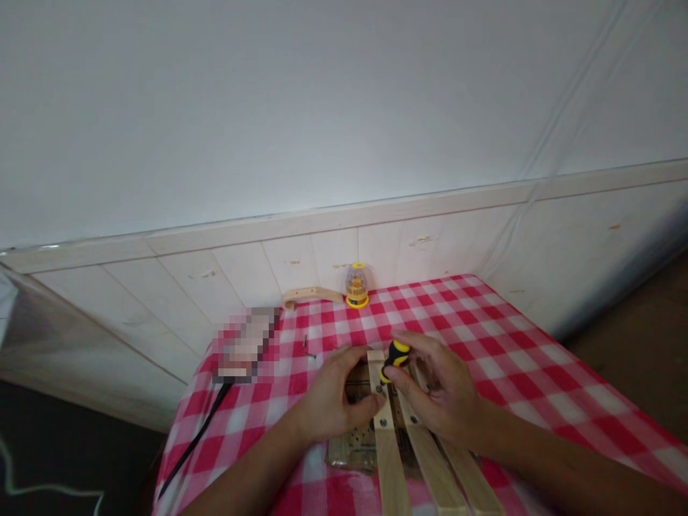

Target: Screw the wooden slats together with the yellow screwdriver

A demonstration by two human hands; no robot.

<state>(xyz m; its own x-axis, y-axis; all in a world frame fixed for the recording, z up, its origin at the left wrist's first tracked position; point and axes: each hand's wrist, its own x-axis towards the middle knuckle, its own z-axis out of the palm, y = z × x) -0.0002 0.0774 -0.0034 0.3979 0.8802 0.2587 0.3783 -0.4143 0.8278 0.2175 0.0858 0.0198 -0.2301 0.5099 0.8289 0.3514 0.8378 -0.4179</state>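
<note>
My right hand [438, 390] pinches a short black-and-yellow screwdriver [395, 358], tip down on a pale wooden slat [388, 459]. The slat belongs to a frame of wooden slats [430, 466] lying on the red-and-white checked tablecloth [484, 337]. My left hand [336, 394] is curled against the left side of that slat, thumb pressed near a screw [383, 423]. A brownish flat piece [355, 448] lies under the slats.
Loose dark screws [306, 347] lie on the cloth beyond my left hand. A yellow-based clear bit holder [357, 285] and a curved wooden piece [312, 295] stand at the table's far edge by the white panelled wall. A black cable [198, 433] runs off the left edge.
</note>
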